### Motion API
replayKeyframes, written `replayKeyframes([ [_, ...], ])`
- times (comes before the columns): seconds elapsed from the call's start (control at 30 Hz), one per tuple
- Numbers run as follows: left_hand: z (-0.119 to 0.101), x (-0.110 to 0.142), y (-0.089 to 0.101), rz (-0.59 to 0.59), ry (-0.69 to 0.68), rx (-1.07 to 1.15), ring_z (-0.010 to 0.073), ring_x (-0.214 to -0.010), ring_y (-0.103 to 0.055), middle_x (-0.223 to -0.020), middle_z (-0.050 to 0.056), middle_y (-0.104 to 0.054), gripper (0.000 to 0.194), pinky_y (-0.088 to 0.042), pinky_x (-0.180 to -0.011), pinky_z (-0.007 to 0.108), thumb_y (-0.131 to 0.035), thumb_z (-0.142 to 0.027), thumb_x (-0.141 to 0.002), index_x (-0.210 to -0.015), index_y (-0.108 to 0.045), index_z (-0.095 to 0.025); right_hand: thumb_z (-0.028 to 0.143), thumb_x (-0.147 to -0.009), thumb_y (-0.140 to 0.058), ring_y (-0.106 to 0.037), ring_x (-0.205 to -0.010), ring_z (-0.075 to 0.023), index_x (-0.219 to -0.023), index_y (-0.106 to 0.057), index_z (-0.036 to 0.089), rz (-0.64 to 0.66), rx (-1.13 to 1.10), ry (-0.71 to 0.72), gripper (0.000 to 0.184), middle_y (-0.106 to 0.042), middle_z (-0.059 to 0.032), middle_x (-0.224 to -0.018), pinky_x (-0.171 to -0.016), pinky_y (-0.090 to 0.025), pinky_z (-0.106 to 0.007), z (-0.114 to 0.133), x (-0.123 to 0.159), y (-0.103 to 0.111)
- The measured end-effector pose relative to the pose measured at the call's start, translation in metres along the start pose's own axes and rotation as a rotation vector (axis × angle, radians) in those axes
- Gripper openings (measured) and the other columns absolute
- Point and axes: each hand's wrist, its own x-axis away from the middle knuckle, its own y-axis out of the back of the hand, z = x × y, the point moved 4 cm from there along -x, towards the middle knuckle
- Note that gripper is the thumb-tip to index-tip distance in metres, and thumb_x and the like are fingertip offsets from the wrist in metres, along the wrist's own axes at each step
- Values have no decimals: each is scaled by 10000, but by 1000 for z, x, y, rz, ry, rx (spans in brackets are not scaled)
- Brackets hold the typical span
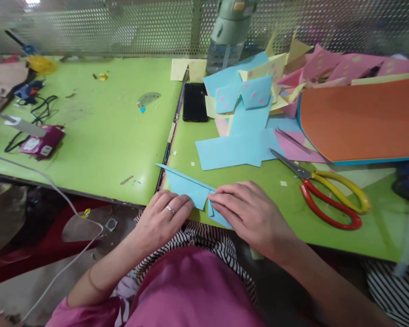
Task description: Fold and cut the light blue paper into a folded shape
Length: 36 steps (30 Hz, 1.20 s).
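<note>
A folded piece of light blue paper (187,186) lies at the near edge of the green table, with a narrow folded strip along its top and a slit-like gap near its right part. My left hand (163,215), a ring on one finger, has its curled fingers on the paper's lower left edge; its thumb is hidden. With fingertips brought together, my right hand (248,209) pinches the right part of the paper by the gap. To the right of that hand, scissors (306,175) with one red and one yellow handle lie with blades apart.
Behind the hands are a flat blue paper sheet (231,152), a black phone (195,102), a water bottle (226,41) and a heap of cut coloured papers. An orange sheet stack (364,118) lies right. A purple power adapter (42,141) with cables sits left. A seam divides the tables.
</note>
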Motion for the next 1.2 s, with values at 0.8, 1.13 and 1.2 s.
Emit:
replayKeyframes([
  [0.8,-24,7,-6,-53,112,90,194,-898,-618,-1087,109,-687,245,-501,-785,323,-496,-103,-950,-1168,-608,-96,182,-919,-533,-524,-812,-197,-947,-665,174,228,-35,100,135,-664,-49,-861,-765,-414,-351,9,-10,-5],
  [1.13,-23,27,-7,-10,174,42,191,-1020,-620,-1194,81,-693,302,-430,-957,367,-556,-160,-934,-1231,-609,-170,201,-945,-534,-523,-776,-172,-876,-675,187,207,-32,100,158,-673,-27,-828,-726,-385,-317,8,-10,-10],
  [1.2,-23,30,-7,32,164,34,191,-1055,-604,-1231,72,-677,323,-414,-980,370,-557,-161,-928,-1247,-606,-185,202,-939,-546,-523,-778,-171,-873,-674,191,223,-51,98,144,-671,-22,-832,-730,-388,-317,8,-10,-10],
])
